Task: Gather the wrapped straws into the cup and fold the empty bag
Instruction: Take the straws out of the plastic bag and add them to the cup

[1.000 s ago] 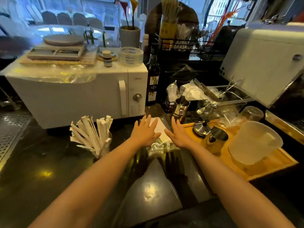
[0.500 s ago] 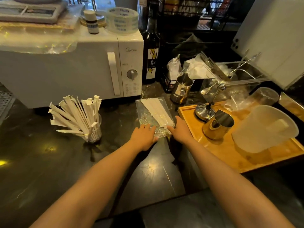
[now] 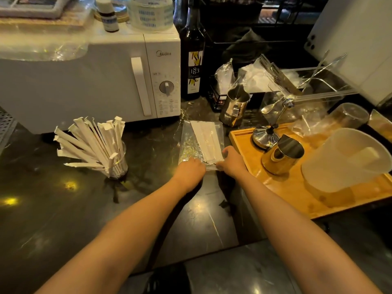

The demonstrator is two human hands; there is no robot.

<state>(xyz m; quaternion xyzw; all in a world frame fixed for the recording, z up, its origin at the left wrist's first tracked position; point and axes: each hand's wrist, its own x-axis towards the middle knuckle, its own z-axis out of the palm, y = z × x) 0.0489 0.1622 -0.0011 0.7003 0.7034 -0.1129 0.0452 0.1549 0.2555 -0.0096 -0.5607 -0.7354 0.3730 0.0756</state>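
A clear plastic bag lies flat on the dark counter in front of the microwave, with a white paper strip showing through it. My left hand pinches the bag's near left corner. My right hand grips the near right corner, fingers curled over the edge. A clear cup stands to the left, filled with several paper-wrapped straws that fan out upward.
A white microwave stands behind the bag, a dark syrup bottle beside it. A steel pitcher sits just beyond the bag. At right a wooden tray carries a gold cup and a frosted jug.
Both hands slid back from flat on the bag's middle to its near edge and closed on the corners. The camera tilted down and closer.
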